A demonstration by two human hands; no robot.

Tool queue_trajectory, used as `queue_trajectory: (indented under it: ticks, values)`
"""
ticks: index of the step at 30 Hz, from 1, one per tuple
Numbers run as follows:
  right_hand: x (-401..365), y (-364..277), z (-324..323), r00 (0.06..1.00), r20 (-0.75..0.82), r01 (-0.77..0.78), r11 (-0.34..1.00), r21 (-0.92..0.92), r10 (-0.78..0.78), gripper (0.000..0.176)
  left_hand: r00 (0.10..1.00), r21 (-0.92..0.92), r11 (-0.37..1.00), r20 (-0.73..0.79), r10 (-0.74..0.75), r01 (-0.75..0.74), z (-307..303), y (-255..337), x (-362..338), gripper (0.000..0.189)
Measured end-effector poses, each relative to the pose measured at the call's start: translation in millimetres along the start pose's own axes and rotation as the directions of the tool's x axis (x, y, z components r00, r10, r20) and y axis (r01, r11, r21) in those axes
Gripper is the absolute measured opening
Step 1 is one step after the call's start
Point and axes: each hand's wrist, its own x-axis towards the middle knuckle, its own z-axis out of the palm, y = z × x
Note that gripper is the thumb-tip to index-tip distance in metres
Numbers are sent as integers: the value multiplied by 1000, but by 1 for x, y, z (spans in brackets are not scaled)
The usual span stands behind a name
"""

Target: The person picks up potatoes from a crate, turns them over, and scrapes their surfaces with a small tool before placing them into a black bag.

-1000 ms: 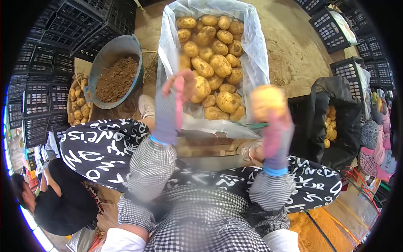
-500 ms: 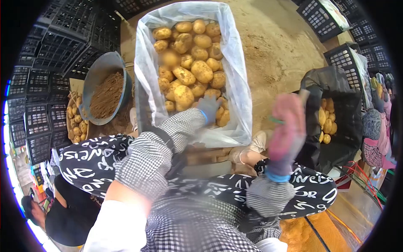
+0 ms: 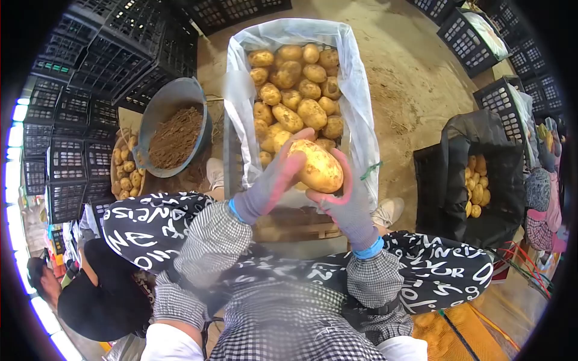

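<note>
A large yellow potato point(image 3: 323, 171) is held up between my two gloved hands, over the near end of the lined crate. My left hand point(image 3: 272, 183), in a grey and pink glove, grips its left side. Curled around the right and lower side is my right hand point(image 3: 350, 207), gloved the same way. Beneath and beyond them, several potatoes point(image 3: 292, 117) fill the crate, whose white liner point(image 3: 360, 90) is folded over the rim. Part of the near potatoes is hidden by my hands.
A blue-grey tub point(image 3: 203, 129) of soil stands on the left, beside a sack of potatoes point(image 3: 124, 168). To the right is a black-lined crate point(image 3: 436, 186) with potatoes inside. Stacked black crates point(image 3: 120, 54) rise at the left. A person in dark clothing point(image 3: 102, 295) is at lower left.
My left hand has risen out of the crate's potatoes. My right hand has come in from the right side, and both now hold one potato. The view has shifted slightly left.
</note>
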Motion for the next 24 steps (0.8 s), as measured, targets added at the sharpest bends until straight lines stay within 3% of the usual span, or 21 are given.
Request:
queue_trajectory:
  ticks: [2, 3, 5, 8, 11, 13, 15, 17, 18, 21, 23, 24]
  values:
    - [-4, 6, 2, 969, -25, 232, 940, -250, -245, 92, 986, 184, 970, -17, 167, -161, -3, -7, -14, 66]
    - [-5, 9, 0, 936, 14, 330, 866, -376, -351, 94, 969, 269, 935, -15, 246, -233, -4, -12, -19, 63]
    - [-3, 15, -3, 834, 142, 505, 632, -588, -534, 98, 962, 381, 896, -52, 268, -229, -7, -25, -28, 57]
    - [-9, -8, 9, 953, 105, 303, 867, -396, -285, 100, 957, 264, 931, -78, 280, -252, -12, -30, -36, 61]
    - [-11, 1, 12, 975, 90, 221, 943, -250, -204, 103, 973, -1, 987, -169, 158, -161, -28, -38, -27, 57]
    - [-13, 3, 12, 976, 69, 219, 933, -285, -208, 104, 971, 34, 991, -200, 133, -128, -21, -34, -29, 53]
    - [-10, 6, 11, 966, 66, 257, 899, -354, -250, 104, 961, 289, 943, -166, 222, -168, -7, -28, -33, 53]
    - [-8, 12, 7, 945, 92, 319, 830, -457, -313, 104, 964, 327, 936, -181, 197, -130, -11, -32, -32, 55]
    - [-7, 12, 5, 953, 106, 301, 858, -416, -282, 102, 964, 346, 932, -190, 185, -110, -14, -35, -31, 56]
    - [-8, 11, 2, 971, 131, 228, 941, -251, -200, 90, 908, 451, 822, -57, 416, -349, -38, -52, -26, 64]
    - [-8, 6, 4, 978, 122, 179, 981, -80, -168, 74, 943, 396, 884, -109, 314, -248, -36, -51, -28, 66]
    - [-7, 7, 4, 992, 92, 77, 994, 74, -84, 66, 957, 369, 909, -132, 259, -195, -35, -48, -29, 67]
